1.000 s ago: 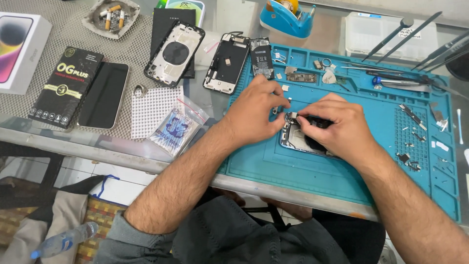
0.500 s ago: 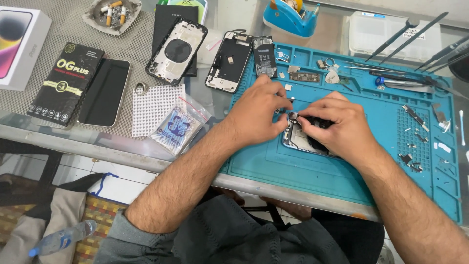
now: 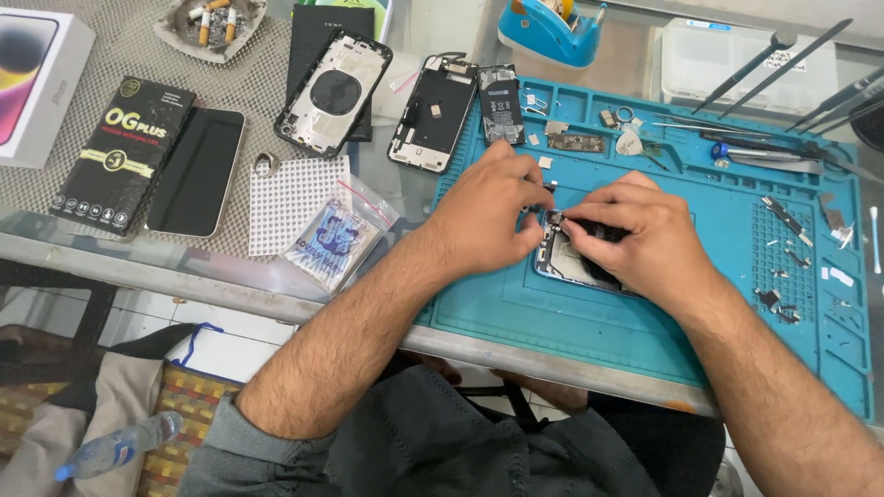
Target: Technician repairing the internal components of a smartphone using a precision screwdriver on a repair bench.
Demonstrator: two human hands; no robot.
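Glass bench, blue mat (image 3: pixel 737 304) at 3 o'clock. Opened phone (image 3: pixel 566 262) is pinned at mat centre: left hand (image 3: pixel 488 216) closed on its 9 o'clock edge, right hand (image 3: pixel 645 239) pinched on a small part at top. Likely light, stiff, fragile; best gripped by frame edges.

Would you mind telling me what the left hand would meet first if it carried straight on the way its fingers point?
Most likely the right hand: the left hand points rightward across the opened phone, fingertips almost meeting; depth is unclear.
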